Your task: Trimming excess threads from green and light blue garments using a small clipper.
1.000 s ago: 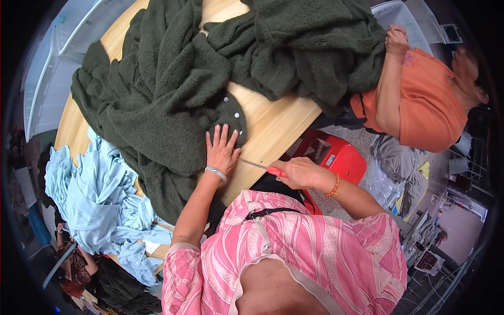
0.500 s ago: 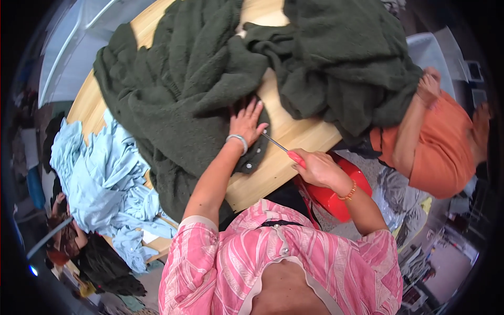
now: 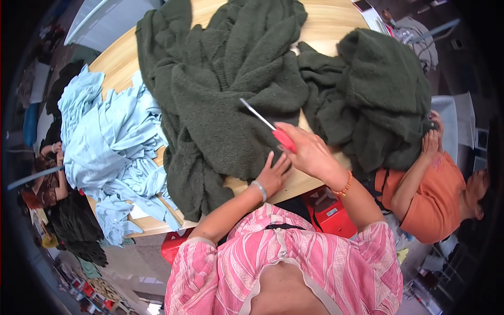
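Observation:
A dark green knitted garment [image 3: 220, 110] lies in folds on the wooden table before me. In my right hand [image 3: 310, 149] is a red-handled tool with a slim, straight metal shaft [image 3: 261, 116], pointing up and left above the knit. The handle's far end is hidden in my palm, so its exact kind is unclear. My left hand [image 3: 274, 176], fingers spread, is at the garment's near edge by the table's front, just below my right hand. A second dark green knitted pile [image 3: 386, 100] lies to the right.
Light blue garments [image 3: 113, 142] are heaped on the left of the wooden table [image 3: 336, 18]. At right, a person in an orange top [image 3: 433, 202] has hands by the green pile, near a pale bin [image 3: 446, 113]. A red stool or container [image 3: 333, 215] stands under the front edge.
My right hand has raised the tool up and left over the garment. My left hand has moved off the button edge, down and right. That edge with buttons no longer shows. The view has shifted.

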